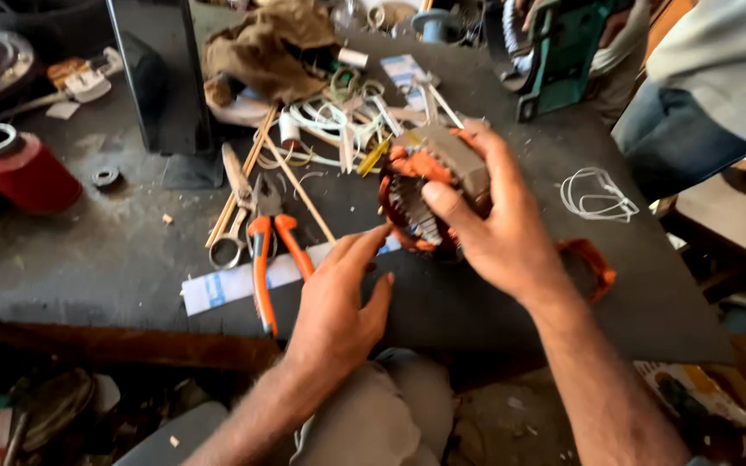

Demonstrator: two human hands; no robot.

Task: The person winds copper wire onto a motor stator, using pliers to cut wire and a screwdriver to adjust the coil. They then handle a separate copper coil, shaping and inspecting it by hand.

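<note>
My right hand [487, 226] grips a motor stator [432, 183], a grey laminated metal core wound with orange copper coils, and holds it tilted above the dark workbench [114, 250]. My left hand [338, 298] hovers just below and left of it, fingers apart, with the index finger stretched toward the stator's lower coil. The left hand holds nothing. A loose orange coil [593, 266] lies on the bench right of my right wrist.
Orange-handled pliers [268, 250], scissors [237, 211], thin wooden sticks [243, 173] and white wire scraps [330, 121] lie left of the stator. A red canister [19, 168] stands far left. A white wire loop [597, 197] lies right. Another person sits at the top right.
</note>
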